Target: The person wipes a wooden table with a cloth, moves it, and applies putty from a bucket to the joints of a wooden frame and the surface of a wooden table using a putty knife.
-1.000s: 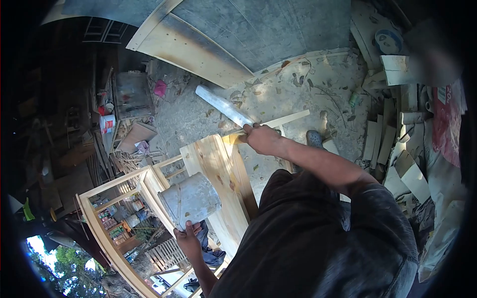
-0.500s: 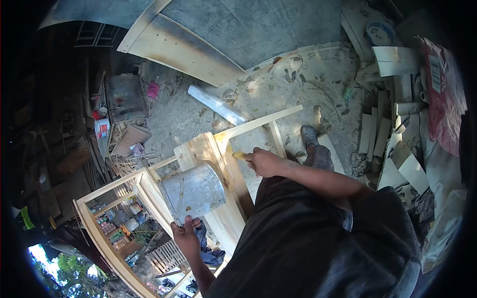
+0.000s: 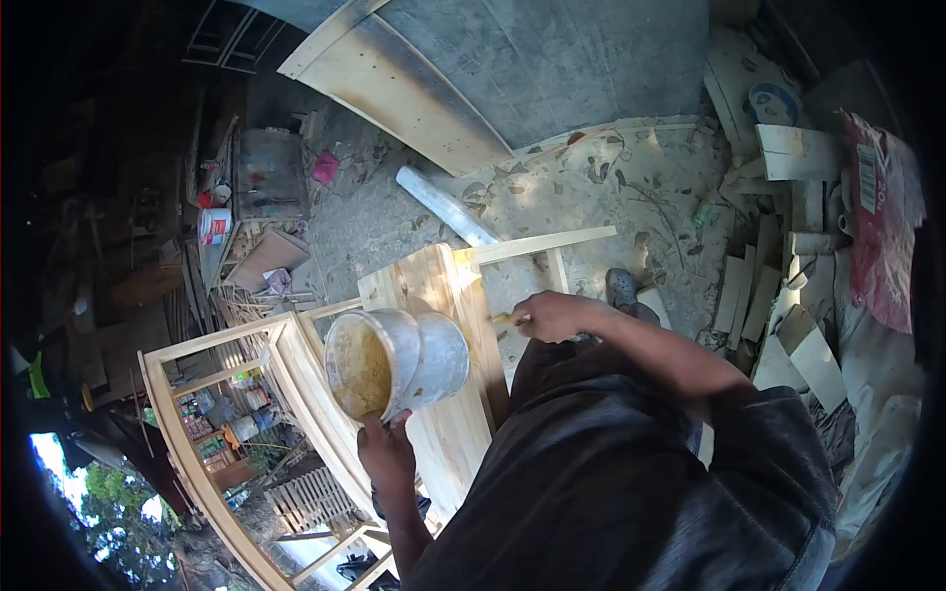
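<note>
My left hand [image 3: 386,453] grips the lower rim of a grey, stained bucket [image 3: 434,360] that lies tipped on its side. The bucket's mouth faces left, and its inside is coated yellowish brown. Under and behind it is the pale wooden board [image 3: 404,281] of a furniture frame. A small yellow brush [image 3: 503,319] sticks out of my right hand [image 3: 552,317], whose fingers are closed round it. That brush is just right of the board's edge, below a wet-looking yellow patch [image 3: 463,266] on the wood.
The open wooden frame [image 3: 182,433] extends to the lower left. A large grey panel [image 3: 552,69] leans at the back. Wood offcuts [image 3: 764,286] and a red sack [image 3: 877,217] are piled on the right. A pale plank [image 3: 443,205] lies on the leaf-strewn floor.
The bucket has turned so that its mouth and coated inside show. My right hand has drawn the brush away from the wood to the right. The view has shifted slightly.
</note>
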The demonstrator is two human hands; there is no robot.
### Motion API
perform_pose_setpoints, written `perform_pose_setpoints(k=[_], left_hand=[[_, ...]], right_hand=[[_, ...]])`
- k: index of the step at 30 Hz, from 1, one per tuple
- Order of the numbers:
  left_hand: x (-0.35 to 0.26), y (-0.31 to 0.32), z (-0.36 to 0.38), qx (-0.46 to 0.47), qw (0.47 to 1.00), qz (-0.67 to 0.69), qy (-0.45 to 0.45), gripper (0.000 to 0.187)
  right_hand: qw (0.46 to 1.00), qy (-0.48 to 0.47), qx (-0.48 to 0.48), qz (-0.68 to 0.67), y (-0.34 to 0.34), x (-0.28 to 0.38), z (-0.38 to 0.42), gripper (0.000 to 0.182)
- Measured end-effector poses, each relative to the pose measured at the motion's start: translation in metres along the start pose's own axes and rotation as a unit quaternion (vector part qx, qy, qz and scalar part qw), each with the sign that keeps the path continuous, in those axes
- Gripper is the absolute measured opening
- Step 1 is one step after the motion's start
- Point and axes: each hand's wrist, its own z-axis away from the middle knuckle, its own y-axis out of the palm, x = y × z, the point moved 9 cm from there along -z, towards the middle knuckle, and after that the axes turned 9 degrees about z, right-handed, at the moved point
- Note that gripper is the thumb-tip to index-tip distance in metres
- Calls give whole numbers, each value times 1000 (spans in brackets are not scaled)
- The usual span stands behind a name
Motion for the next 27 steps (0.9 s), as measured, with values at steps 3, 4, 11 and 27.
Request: perform_pose_setpoints(k=[3, 4, 11, 27], left_hand=[[-57, -22, 1, -42, 984, -23, 173, 18], [-70, -28, -1, -33, 977, -16, 212, 18], [-159, -42, -17, 33, 928, -45, 369, 17], [-253, 23, -1, 73, 851, -13, 519, 9]], right_hand=[[980, -14, -196, 22, -82, 47, 72, 50], [977, 17, -210, -15, -113, 82, 107, 51], [867, -140, -219, 425, -130, 230, 203, 26], [800, 180, -177, 544, -56, 102, 109, 33]])
